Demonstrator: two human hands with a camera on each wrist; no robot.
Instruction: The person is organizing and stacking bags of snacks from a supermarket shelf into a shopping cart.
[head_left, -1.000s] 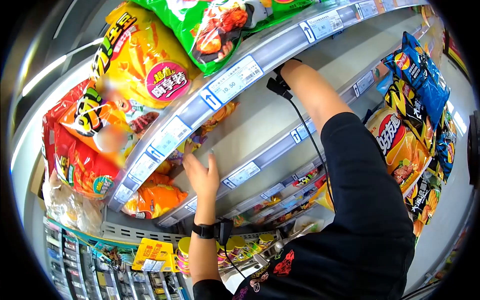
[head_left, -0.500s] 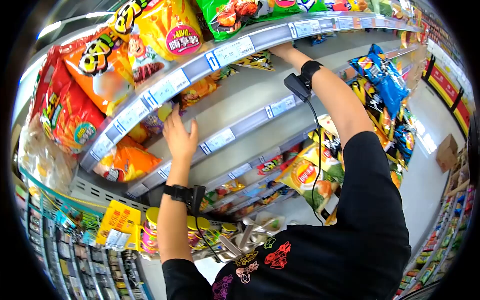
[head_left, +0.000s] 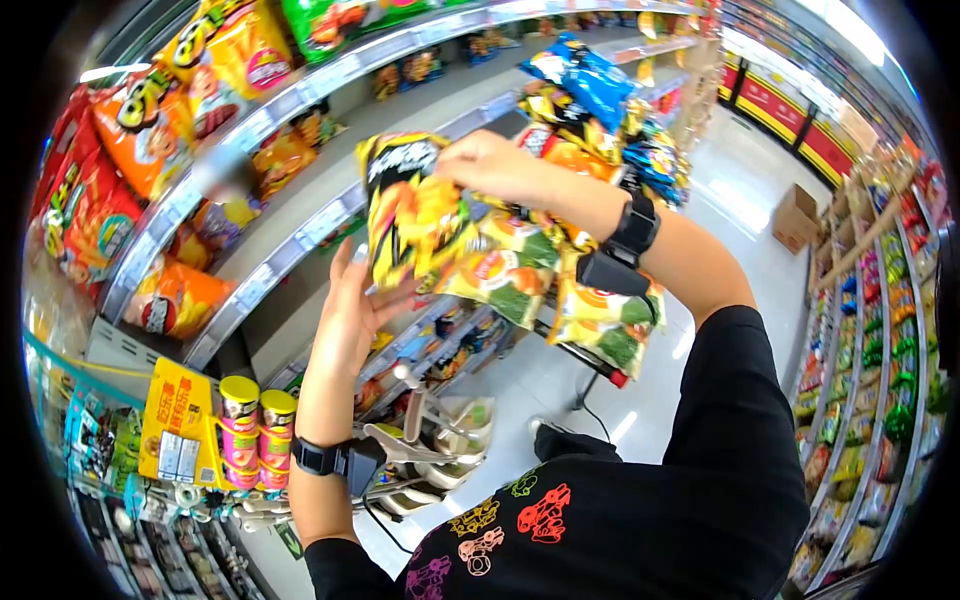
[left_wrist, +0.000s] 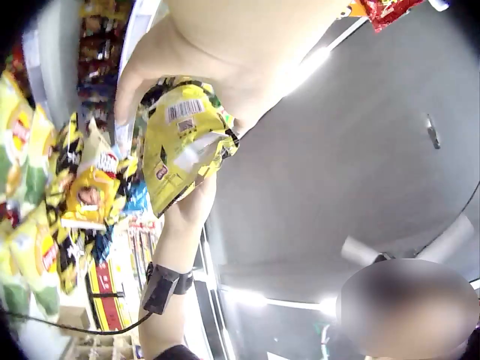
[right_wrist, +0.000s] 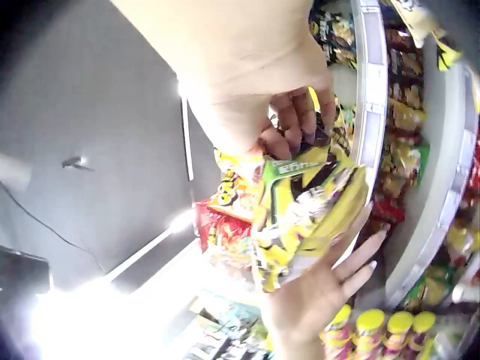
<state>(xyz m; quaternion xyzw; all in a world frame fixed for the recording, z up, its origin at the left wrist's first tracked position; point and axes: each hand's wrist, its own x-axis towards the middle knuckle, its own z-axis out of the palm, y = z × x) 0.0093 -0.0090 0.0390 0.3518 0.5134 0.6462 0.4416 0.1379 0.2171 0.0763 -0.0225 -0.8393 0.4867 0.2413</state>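
Note:
A black-and-yellow bag of chips [head_left: 415, 215] hangs in front of the shelves. My right hand [head_left: 497, 165] pinches it by its upper edge; the right wrist view shows the fingers [right_wrist: 304, 112] curled over the crimped end of the bag. My left hand [head_left: 352, 305] is at the bag's lower left side, fingers spread and palm turned toward it. In the left wrist view, the yellow back of the bag with a barcode faces the camera below the left hand [left_wrist: 210, 45].
Beside the shelves hang more chip bags [head_left: 510, 265], with blue bags [head_left: 590, 80] above them. Large snack bags [head_left: 225, 85] line the top shelf at left. Pink cans with yellow lids [head_left: 240, 430] stand low at left. A cardboard box [head_left: 797, 218] sits on the aisle floor.
My right hand has come out of the shelf with the chip bag and moved down. The left hand has left the shelf edge and is beside the bag. The head view has turned toward the aisle.

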